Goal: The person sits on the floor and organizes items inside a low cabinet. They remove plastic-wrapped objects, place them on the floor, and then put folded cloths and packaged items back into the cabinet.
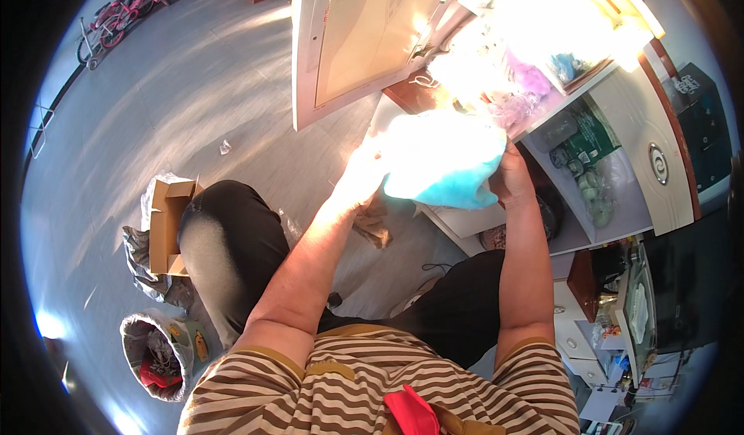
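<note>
Both hands hold a light blue soft cloth item (444, 188) in front of an open cabinet; glare whitens most of its upper part, so I cannot tell exactly what it is. My left hand (363, 173) grips its left side, itself partly washed out by sunlight. On the right edge, my right hand (512, 173) has its fingers closed on the fabric. Just beyond lies the cabinet compartment, with pink and purple fluffy things (526, 83) inside and strong glare over the rest.
An open cabinet door (366, 40) stands beyond my left hand. Lower shelves hold bagged round items (593, 194). On the floor at left are an open cardboard box (165, 226), a lined waste bin (131, 333) and a brown cloth (373, 229). Children's bicycles (116, 22) stand far left.
</note>
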Demonstrator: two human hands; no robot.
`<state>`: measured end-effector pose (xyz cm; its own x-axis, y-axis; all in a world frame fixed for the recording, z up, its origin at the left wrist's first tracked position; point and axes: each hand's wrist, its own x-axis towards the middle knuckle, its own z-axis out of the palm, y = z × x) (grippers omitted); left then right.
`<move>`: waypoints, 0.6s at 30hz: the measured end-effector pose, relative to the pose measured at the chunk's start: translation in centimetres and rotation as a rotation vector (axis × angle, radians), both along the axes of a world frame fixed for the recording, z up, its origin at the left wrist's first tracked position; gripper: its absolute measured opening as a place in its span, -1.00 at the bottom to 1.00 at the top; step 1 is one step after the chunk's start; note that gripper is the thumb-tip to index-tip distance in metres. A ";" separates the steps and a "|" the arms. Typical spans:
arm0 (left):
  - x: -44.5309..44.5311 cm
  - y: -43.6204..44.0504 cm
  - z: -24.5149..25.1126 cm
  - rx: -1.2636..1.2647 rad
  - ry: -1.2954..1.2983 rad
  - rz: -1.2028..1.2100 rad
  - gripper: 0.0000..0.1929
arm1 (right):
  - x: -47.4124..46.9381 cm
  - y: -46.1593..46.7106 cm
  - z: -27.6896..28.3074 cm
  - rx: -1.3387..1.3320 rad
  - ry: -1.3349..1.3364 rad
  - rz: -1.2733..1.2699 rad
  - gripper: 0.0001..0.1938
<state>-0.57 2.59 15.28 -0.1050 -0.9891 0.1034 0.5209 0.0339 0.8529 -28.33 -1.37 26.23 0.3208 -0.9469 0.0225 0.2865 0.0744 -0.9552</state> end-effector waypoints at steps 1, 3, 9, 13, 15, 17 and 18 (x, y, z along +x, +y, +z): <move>0.1 -0.2 -0.3 0.009 -0.014 0.023 -0.59 | 0.0 -0.2 -0.2 0.001 0.015 0.001 -0.59; 0.1 -0.2 -0.1 -0.057 -0.039 0.082 -0.63 | -0.3 -0.7 -0.9 0.059 0.146 -0.066 -0.63; -1.0 1.2 4.1 -0.078 -0.232 0.249 -0.70 | 0.2 -0.6 -2.9 -0.486 0.906 -0.612 -0.75; -2.0 2.0 3.8 -0.120 -0.271 0.343 -0.68 | 6.9 4.0 0.0 -0.180 0.769 -0.330 -0.69; -2.9 2.6 3.8 -0.207 -0.415 0.294 -0.65 | 8.5 5.0 -2.0 -0.205 0.609 -0.155 -0.66; -5.1 2.6 2.0 -0.286 -0.496 0.356 -0.64 | 8.4 4.8 -2.7 -0.245 0.618 -0.185 -0.64; -5.1 2.7 2.3 -0.305 -0.494 0.316 -0.63 | 8.4 4.6 -2.5 -0.269 0.625 -0.199 -0.63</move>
<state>-5.70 5.26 17.56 0.0789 -0.9142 0.3976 -0.0043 0.3985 0.9171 -19.96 3.22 23.69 0.1716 -0.9763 0.1322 -0.3379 -0.1844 -0.9229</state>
